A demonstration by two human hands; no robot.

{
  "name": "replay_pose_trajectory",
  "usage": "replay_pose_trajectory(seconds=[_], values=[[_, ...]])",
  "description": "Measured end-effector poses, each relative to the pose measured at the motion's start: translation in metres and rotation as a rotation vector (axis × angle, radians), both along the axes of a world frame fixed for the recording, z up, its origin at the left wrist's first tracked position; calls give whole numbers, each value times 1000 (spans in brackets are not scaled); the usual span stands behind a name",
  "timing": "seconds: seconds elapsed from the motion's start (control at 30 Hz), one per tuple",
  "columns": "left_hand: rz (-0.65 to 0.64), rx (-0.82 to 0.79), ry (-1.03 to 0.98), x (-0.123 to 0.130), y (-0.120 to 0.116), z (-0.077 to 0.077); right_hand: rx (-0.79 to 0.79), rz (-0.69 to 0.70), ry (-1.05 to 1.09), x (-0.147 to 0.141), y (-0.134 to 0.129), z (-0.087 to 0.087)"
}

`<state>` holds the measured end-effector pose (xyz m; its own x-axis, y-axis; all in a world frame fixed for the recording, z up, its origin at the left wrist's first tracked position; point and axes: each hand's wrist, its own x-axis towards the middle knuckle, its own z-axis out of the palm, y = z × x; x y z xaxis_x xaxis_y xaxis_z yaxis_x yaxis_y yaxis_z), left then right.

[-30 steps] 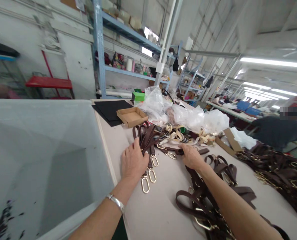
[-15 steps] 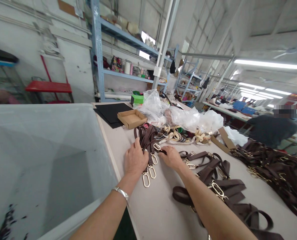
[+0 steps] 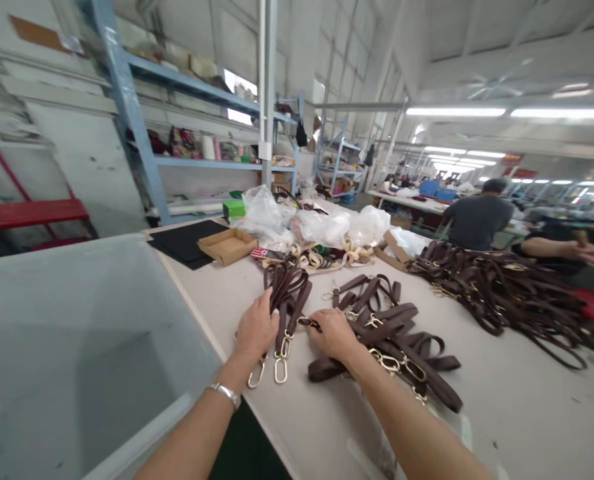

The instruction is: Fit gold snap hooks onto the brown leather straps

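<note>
While the left hand (image 3: 257, 328) curls its fingers closed around a bundle of flat, dark brown, leather-like straps (image 3: 290, 293) with gold oval metal rings, the right hand (image 3: 333, 333) is just beside it, thumb and fingers drawn together on a dark brown strap end with a gold oval ring (image 3: 305, 321); how tightly they press cannot be told. The bundle lies at the near left side of the pale table (image 3: 307, 410), its looped ends pointing away and several rings hanging toward the wearer. A silver metal bracelet (image 3: 225, 395) circles the left wrist. Under and beyond the right hand spreads a loose pile of similar brown straps (image 3: 391, 327), and farther right sits a larger tangled heap of them (image 3: 501, 287). Behind the bundle are coiled cream strips (image 3: 309, 259), an open brown cardboard tray (image 3: 227, 247), flat black sheets (image 3: 184, 241) and crumpled clear plastic bags (image 3: 267, 217). A large grey plastic bin (image 3: 121, 257) adjoins the table's left edge. Farther back, a person in a dark grey shirt (image 3: 479, 220) faces away.
</note>
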<state>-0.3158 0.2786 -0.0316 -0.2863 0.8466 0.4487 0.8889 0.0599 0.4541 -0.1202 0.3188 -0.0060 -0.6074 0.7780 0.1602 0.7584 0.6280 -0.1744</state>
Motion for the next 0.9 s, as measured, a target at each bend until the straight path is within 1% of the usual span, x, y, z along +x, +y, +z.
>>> replay_pose_trajectory(seconds=[0.17,0.27,0.37,0.47,0.57,0.67,0.73,0.8,0.83,0.9], values=[[-142,14,4,54,-18,-6,-3,-15,-56,29,-22,0],[-246,10,16,87,-22,-9,3,-26,-61,50,-35,0],[-338,8,26,114,-26,-10,14,-43,-51,72,-49,1],[-389,19,27,135,-36,-9,20,-40,-28,93,-61,1],[-440,23,27,149,-49,-9,4,-19,11,112,-73,4],[-482,23,24,156,-58,-9,-61,60,49,133,-78,16],[-480,29,12,157,-61,-9,-132,127,71,148,-70,30],[-466,39,-2,157,-62,-9,-187,128,104,164,-49,46],[-462,42,-8,157,-61,-9,-193,88,129,171,-33,54],[-462,40,-9,156,-61,-10,-162,-41,184,179,7,65]])
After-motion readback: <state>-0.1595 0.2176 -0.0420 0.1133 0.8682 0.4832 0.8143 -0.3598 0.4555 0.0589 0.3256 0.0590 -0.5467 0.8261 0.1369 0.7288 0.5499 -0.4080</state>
